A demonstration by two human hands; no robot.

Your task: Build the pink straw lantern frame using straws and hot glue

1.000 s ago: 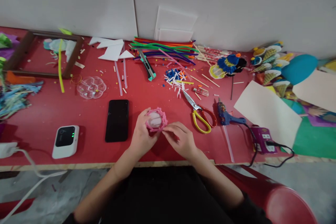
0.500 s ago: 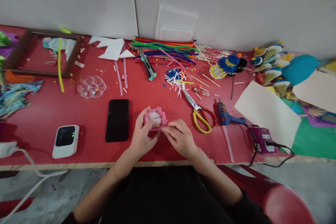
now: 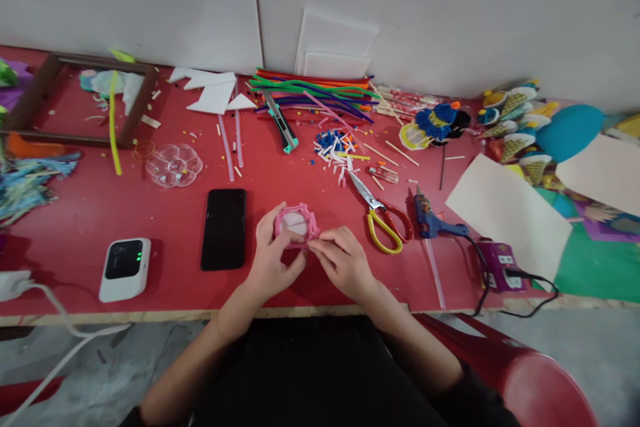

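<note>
A small round pink craft piece (image 3: 313,221) with a whitish middle is held just above the red table (image 3: 175,213). My left hand (image 3: 274,253) grips its left and near side, thumb across the front. The fingertips of my right hand (image 3: 345,260) are pinched together at its lower right edge; any small bit between them is too hidden to make out. To the right lie scissors (image 3: 380,213) with one yellow and one red handle. A black phone (image 3: 223,229) rests left of my left hand.
Farther right are a blue glue gun (image 3: 430,217) and a purple power socket (image 3: 500,265). Beyond my hands lie paper scraps (image 3: 337,147), a box cutter (image 3: 280,121) and pipe cleaners (image 3: 315,90). At left sit a clear flower-shaped tray (image 3: 175,165) and a white device (image 3: 125,269).
Both hands stay almost where they were, around the pink piece. Only a very slight shift of the fingers shows.
</note>
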